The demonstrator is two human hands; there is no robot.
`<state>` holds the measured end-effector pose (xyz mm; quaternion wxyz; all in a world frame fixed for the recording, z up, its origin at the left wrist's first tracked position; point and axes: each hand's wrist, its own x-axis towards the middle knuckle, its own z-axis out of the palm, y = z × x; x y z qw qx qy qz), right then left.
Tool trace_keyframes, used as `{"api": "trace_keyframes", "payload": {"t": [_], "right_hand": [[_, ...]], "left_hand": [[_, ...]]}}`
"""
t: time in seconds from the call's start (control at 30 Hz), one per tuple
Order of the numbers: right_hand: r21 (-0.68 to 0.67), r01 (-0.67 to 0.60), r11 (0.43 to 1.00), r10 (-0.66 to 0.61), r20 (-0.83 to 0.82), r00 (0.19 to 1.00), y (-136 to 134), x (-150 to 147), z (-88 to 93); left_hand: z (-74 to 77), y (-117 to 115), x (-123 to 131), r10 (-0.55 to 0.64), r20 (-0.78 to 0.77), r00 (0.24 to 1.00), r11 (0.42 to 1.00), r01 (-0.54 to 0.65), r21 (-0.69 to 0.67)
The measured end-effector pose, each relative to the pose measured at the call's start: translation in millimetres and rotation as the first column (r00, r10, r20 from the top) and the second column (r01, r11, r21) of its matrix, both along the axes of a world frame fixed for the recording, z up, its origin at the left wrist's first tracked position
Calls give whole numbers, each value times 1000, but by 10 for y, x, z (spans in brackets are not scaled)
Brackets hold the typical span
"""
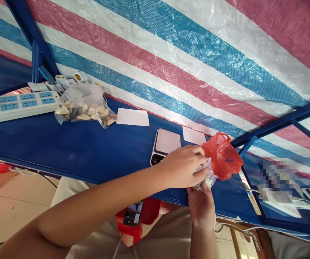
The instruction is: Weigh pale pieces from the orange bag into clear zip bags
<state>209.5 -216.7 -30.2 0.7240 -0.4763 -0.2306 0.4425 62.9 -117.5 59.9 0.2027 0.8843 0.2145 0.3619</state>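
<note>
A small clear plastic bag [210, 177] is between my two hands near the table's front edge; what it contains is hard to make out. My left hand [184, 165] reaches across from the left, its fingers closed on the upper part of the bag. From below, my right hand [201, 205] grips the bag's lower side with thumb and fingers. Just beyond, a red plastic bag [223, 156] lies crumpled on the table. A kitchen scale [167, 141] with a pale top plate stands left of my hands, partly covered by my left hand and forearm.
Clear zip bags of pale, flat chips [90, 111] lie beside a white power strip [22, 102] on the blue table [63, 144]. White paper pieces [132, 117] lie along the back. A phone [133, 213] rests on a red stool [152, 210] below. Striped sheeting [155, 64] hangs behind.
</note>
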Motion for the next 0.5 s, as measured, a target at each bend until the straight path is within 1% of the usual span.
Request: {"api": "trace_keyframes", "payload": {"t": [0.07,0.17,0.23,0.3,0.4,0.5], "right_hand": [[0,6,1000,-6,-11,1000,13,-2,1],[3,7,1000,-7,-50,999,16,-4,-12],[-31,44,999,-47,-94,994,-26,11,-15],[-81,110,991,-120,-131,984,-122,67,16],[-108,216,971,-226,-102,969,-334,283,169],[-118,349,930,-351,-1,936,-471,698,421]], "left_hand": [[14,13,10,-12,21,1000,1000,12,-24],[52,47,11,-7,73,997,1000,8,-17],[84,81,-12,-15,145,989,999,22,-46],[96,121,-44,8,228,974,994,17,-108],[35,173,-61,72,293,953,978,-10,-207],[-91,185,-2,59,314,948,964,27,-264]]}}
